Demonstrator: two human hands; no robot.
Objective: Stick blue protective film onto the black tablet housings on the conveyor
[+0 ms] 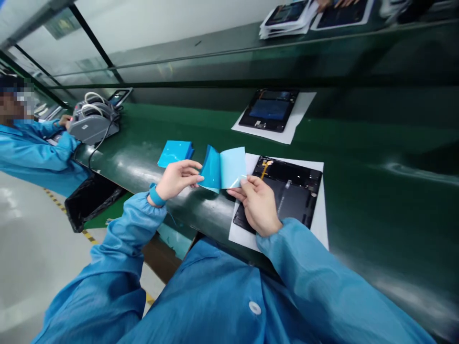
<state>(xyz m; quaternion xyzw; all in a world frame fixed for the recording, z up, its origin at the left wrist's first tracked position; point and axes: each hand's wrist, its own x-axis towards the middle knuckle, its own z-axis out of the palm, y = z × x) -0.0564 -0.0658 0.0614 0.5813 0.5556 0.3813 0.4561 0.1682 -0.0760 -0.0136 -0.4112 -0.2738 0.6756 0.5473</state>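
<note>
My left hand (177,179) pinches the darker blue half of a folded blue film sheet (222,169) at its left edge. My right hand (256,203) grips the lighter half at its lower right corner, so the sheet opens like a book between the two hands. Just behind my right hand lies an open black tablet chassis (290,188) with an orange flex cable, resting on a white paper sheet (321,210). A small stack of blue film pieces (175,153) lies on the green belt to the left.
A second tablet (268,110) on white paper sits farther along the green conveyor (358,143). A co-worker in a blue coat (32,148) sits at left beside a grey machine (93,122). More tablets (290,16) lie at the far top. A black tray (91,198) hangs below the belt edge.
</note>
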